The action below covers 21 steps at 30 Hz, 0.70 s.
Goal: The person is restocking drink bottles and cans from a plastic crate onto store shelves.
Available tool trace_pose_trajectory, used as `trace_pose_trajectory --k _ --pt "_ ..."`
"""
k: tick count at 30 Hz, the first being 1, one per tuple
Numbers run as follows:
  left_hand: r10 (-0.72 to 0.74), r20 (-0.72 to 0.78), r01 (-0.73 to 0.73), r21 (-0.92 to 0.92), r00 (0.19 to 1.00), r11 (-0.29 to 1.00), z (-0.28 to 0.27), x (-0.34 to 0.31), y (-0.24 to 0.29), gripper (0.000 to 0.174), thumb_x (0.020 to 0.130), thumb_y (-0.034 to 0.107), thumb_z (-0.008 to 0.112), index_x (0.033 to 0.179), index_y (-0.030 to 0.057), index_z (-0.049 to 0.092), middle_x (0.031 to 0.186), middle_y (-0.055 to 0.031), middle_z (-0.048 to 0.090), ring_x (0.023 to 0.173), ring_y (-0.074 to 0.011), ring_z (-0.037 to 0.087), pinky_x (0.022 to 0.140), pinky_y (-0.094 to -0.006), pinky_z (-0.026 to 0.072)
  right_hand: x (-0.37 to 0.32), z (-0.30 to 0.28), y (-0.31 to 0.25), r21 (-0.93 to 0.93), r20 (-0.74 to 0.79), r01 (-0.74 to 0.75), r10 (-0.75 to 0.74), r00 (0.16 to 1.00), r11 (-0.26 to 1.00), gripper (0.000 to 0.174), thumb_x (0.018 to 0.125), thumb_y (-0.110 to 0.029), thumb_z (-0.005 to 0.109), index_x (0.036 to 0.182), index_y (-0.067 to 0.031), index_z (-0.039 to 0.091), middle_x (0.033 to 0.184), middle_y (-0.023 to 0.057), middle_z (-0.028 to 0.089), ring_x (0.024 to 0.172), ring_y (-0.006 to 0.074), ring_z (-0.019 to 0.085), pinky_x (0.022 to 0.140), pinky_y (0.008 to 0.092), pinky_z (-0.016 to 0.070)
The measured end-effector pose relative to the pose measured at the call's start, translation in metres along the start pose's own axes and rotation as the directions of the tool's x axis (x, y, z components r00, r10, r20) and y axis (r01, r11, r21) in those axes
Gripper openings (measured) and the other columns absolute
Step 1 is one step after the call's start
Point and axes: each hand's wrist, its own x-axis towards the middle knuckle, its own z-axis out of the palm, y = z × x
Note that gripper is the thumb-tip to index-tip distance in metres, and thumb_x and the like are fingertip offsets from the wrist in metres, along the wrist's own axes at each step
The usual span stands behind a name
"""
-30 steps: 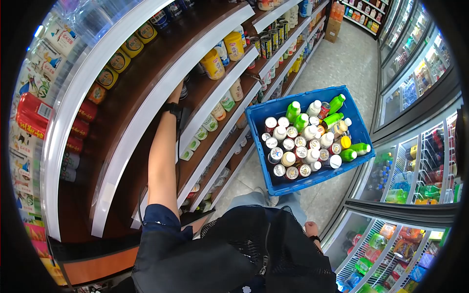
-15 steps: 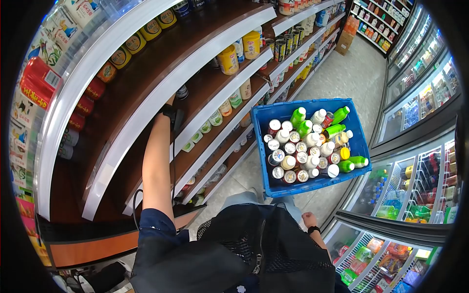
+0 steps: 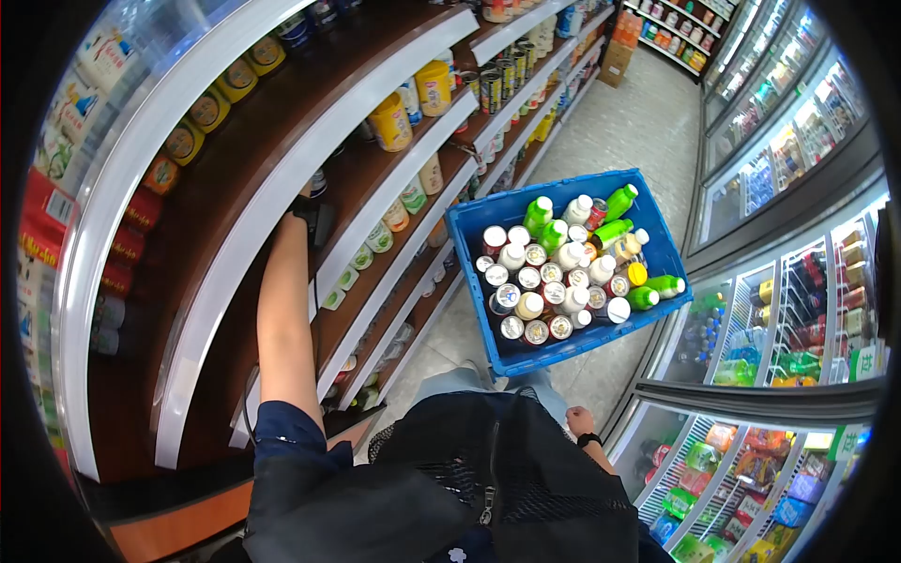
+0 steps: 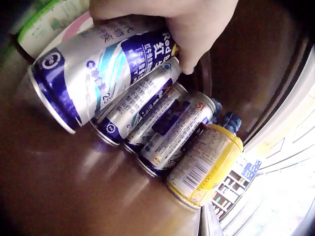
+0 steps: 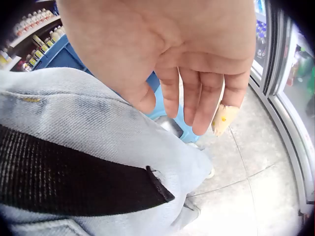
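Observation:
Reaching deep into a shelf, my left hand [image 4: 197,24] grips a silver and blue Red Bull can [image 4: 98,73] near its top, thumb and fingers on either side. In the head view the shelf edge hides most of that hand. Beside the can several slim silver and blue cans [image 4: 140,105] stand in a row, followed by a yellow can [image 4: 209,164]. My right hand [image 5: 172,54] hangs by the light jeans with relaxed fingers and nothing in them; a beige bandage [image 5: 225,119] wraps one fingertip.
A blue crate [image 3: 589,355] full of cans and bottles stands on the aisle floor ahead of the legs. Shelves with white front edges [image 3: 441,141] curve along the left. Glass-door fridges [image 3: 751,385] line the right side. A cardboard box [image 3: 615,64] sits farther down the aisle.
The head view has swung slightly, so shelves and crate sit farther left in the picture. My left arm stays reached into the shelf, and the right hand still hangs at my side.

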Motion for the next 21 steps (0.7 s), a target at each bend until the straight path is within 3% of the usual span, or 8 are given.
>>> trace_pose_trajectory --k 3,6,12,18,21 --pt "0.029 0.039 -0.028 -0.030 0.999 0.999 0.014 0.010 -0.001 0.067 0.089 0.052 0.062 0.133 0.0019 0.053 0.135 -0.0163 0.056 0.126 -0.0336 0.050 0.106 -0.0384 0.0379 -0.006 0.011 -0.018 -0.033 0.053 0.006 -0.004 0.999 0.999 0.035 0.084 -0.033 0.061 0.093 -0.0008 0.070 0.081 0.0154 0.071 0.076 0.0283 0.069 0.074 0.0395 0.0531" --pt "0.062 0.083 -0.053 -0.099 0.995 0.994 0.042 0.020 -0.016 0.067 0.089 0.052 0.062 0.133 0.0017 0.053 0.135 -0.0163 0.056 0.126 -0.0336 0.050 0.106 -0.0384 0.0380 -0.023 0.031 -0.050 -0.057 0.090 -0.046 0.051 0.995 0.997 0.034 0.081 -0.033 0.062 0.096 -0.0031 0.070 0.097 0.0207 0.070 0.096 0.0374 0.065 0.086 0.0431 0.0514" --pt "0.148 0.114 -0.131 -0.149 0.982 0.980 0.053 0.008 0.000 0.067 0.089 0.051 0.063 0.133 0.0014 0.054 0.135 -0.0165 0.056 0.126 -0.0337 0.051 0.106 -0.0385 0.0382 -0.010 0.085 -0.044 -0.096 0.142 -0.030 0.043 0.989 0.995 0.036 0.084 -0.032 0.055 0.102 -0.0043 0.069 0.101 0.0208 0.069 0.099 0.0388 0.063 0.087 0.0451 0.0496" --pt "0.172 0.135 -0.149 -0.160 0.976 0.976 0.048 -0.016 0.019 0.067 0.089 0.051 0.063 0.132 0.0011 0.054 0.135 -0.0167 0.056 0.125 -0.0338 0.051 0.105 -0.0386 0.0385 -0.006 0.069 -0.038 -0.161 0.189 0.045 -0.014 0.982 0.986 0.029 0.077 -0.012 0.058 0.103 -0.0030 0.068 0.099 0.0181 0.070 0.098 0.0357 0.065 0.086 0.0408 0.0514" --pt "0.177 0.145 -0.153 -0.161 0.974 0.975 0.043 -0.017 0.021 0.066 0.089 0.050 0.063 0.132 0.0009 0.054 0.135 -0.0167 0.056 0.125 -0.0338 0.051 0.105 -0.0386 0.0386 0.000 0.063 -0.036 -0.185 0.198 0.090 -0.052 0.979 0.979 0.030 0.077 -0.013 0.058 0.103 -0.0029 0.067 0.099 0.0181 0.070 0.097 0.0358 0.066 0.085 0.0408 0.0516"
